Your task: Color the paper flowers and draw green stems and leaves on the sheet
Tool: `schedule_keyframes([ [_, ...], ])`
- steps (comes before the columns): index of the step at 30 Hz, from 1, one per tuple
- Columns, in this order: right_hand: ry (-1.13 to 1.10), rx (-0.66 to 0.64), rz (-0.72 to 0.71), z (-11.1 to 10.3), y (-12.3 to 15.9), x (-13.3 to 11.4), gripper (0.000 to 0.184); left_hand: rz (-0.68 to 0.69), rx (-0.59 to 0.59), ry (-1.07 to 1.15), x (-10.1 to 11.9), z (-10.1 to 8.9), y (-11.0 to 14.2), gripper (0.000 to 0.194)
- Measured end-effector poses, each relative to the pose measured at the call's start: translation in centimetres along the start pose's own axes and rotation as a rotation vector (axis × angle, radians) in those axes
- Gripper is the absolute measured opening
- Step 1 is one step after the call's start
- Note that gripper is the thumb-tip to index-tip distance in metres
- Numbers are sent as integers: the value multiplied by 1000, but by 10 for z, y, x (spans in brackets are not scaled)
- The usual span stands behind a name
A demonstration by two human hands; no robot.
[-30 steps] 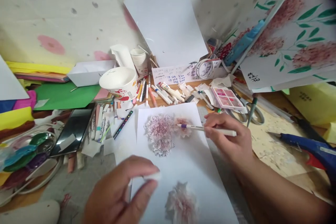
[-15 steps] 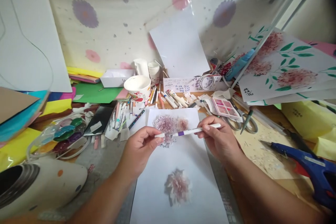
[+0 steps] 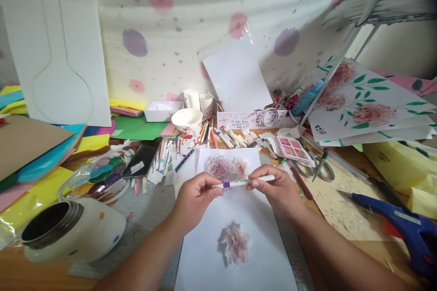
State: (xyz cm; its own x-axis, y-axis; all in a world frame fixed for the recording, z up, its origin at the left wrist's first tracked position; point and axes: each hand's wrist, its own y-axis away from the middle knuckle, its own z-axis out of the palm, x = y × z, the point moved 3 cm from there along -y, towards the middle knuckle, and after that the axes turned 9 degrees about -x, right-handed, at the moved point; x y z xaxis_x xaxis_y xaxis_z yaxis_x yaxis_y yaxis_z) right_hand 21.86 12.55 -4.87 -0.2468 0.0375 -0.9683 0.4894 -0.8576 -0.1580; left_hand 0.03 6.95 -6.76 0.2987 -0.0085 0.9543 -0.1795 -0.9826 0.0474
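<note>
A slim white marker (image 3: 241, 183) with a purple band lies level between my two hands, above a white sheet of paper (image 3: 201, 254). My right hand (image 3: 280, 191) pinches its barrel towards the right end. At the left end, my left hand (image 3: 194, 198) closes finger and thumb on the white cap (image 3: 216, 186), which meets the purple band. Beneath the marker the paper carries a speckled purple bloom (image 3: 218, 167) and a smaller reddish one (image 3: 240, 167). Lower on the sheet rests a crumpled, pink-stained tissue (image 3: 236, 243).
A paper bowl (image 3: 187, 122) and scattered markers (image 3: 225, 138) line the back. On the left are a paint palette (image 3: 102, 173) and an open-mouthed jar (image 3: 92, 227). Scissors (image 3: 321, 166), a pink palette (image 3: 293, 148) and a blue glue gun (image 3: 385, 213) lie on the right.
The cap and the marker, apart before, now meet end to end as my hands have come closer together. The view has tilted up and shifted left.
</note>
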Motion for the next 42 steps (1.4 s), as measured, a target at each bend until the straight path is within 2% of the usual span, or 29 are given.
schedule_keyframes([
  [6,49,15,-38,2,3,-2,18,45,-12,28,-2,4,3,32],
  [11,93,-5,-76,4,3,-3,17,73,29,0,-4,8,7,32],
  [18,245,-35,-74,1,-1,-6,29,137,92,-2,-2,13,12,29],
  [23,479,-232,-15,-8,-8,-25,24,210,125,80,14,11,13,26],
  [25,656,-298,10,-16,-15,-33,22,240,172,143,21,7,14,29],
  [26,871,-304,30,-21,-22,-36,24,253,199,175,24,6,14,32],
  [28,1054,-180,69,-35,-41,-40,26,272,232,221,28,4,16,36],
  [31,1270,37,148,-53,-81,-38,31,278,180,216,31,8,18,32],
  [33,1389,67,203,-57,-109,-31,26,282,115,174,33,12,20,29],
  [35,1484,28,234,-50,-133,-25,22,290,67,131,35,15,21,27],
  [37,1555,-37,208,-33,-153,-22,27,294,45,106,37,16,22,28],
  [40,1600,-184,76,12,-176,-21,22,296,37,103,40,18,24,22],
  [42,1584,-382,-23,53,-187,-16,20,307,41,110,42,18,25,11],
])
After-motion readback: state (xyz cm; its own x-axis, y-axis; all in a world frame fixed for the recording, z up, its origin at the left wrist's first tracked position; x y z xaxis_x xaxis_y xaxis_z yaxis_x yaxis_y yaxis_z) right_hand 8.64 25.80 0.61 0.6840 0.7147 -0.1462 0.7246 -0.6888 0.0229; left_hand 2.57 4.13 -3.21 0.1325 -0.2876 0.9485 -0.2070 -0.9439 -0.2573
